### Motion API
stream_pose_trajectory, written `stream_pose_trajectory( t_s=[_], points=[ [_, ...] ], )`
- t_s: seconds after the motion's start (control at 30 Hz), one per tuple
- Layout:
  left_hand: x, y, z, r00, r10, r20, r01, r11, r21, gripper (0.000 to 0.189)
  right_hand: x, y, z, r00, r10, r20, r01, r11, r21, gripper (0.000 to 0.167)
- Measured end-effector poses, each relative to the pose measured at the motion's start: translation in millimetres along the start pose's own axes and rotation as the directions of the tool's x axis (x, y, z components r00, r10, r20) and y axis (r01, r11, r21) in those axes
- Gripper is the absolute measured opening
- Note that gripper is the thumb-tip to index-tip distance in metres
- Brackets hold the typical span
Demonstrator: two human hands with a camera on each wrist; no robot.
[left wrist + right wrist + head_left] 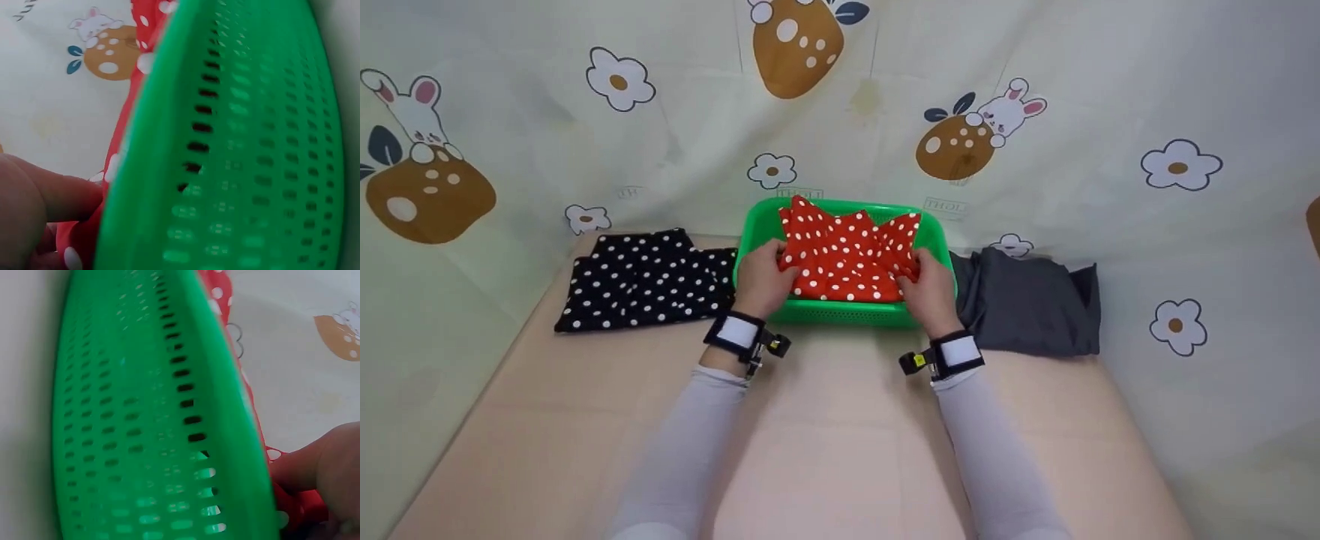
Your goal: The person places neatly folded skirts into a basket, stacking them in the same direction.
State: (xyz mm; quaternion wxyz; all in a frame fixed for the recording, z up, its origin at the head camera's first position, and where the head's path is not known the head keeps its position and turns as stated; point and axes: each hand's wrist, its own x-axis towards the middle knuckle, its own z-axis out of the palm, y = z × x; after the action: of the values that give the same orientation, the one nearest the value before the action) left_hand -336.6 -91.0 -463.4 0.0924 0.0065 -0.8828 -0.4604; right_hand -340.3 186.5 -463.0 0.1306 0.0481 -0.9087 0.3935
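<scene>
Between my two hands is a folded red cloth with white dots, inside a green plastic basket with perforated walls. My left hand pinches the cloth's left side between thumb and fingers. On the opposite side my right hand pinches its right edge the same way. The cloth's upper edge stands up in uneven peaks above the basket. In the left wrist view the thumb presses on the red fabric just behind the basket rim. The right wrist view has the other thumb against the fabric, fingers mostly hidden.
A folded black cloth with white dots lies left of the basket. To its right rests a folded dark grey cloth. All stand on a pale pink table surface, with a patterned curtain hanging behind and at the sides.
</scene>
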Motion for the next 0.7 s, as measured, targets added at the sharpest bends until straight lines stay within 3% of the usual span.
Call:
stream_pose_trajectory(
  t_s=[0.17,0.37,0.57,0.7],
  points=[
    [-2.3,-1.4,6.9,0.999,0.025,-0.022,-0.022,0.992,0.125,0.039,-1.7,4,7,0.997,-0.062,-0.041,0.058,0.993,-0.101,0.027],
    [-3.2,-2.1,14.1,0.997,0.076,-0.033,-0.064,0.963,0.262,0.036,-2.6,7,14,0.990,-0.123,-0.072,0.109,0.978,-0.175,0.023],
    [-2.6,-2.5,13.1,0.998,0.052,-0.031,-0.039,0.943,0.330,0.034,-2.1,6,16,0.991,-0.101,-0.084,0.086,0.984,-0.159,0.026],
    [-1.7,-3.1,10.5,0.996,0.072,-0.045,-0.051,0.932,0.360,0.032,-1.5,6,16,0.992,-0.071,-0.100,0.051,0.982,-0.183,0.035]
  ],
)
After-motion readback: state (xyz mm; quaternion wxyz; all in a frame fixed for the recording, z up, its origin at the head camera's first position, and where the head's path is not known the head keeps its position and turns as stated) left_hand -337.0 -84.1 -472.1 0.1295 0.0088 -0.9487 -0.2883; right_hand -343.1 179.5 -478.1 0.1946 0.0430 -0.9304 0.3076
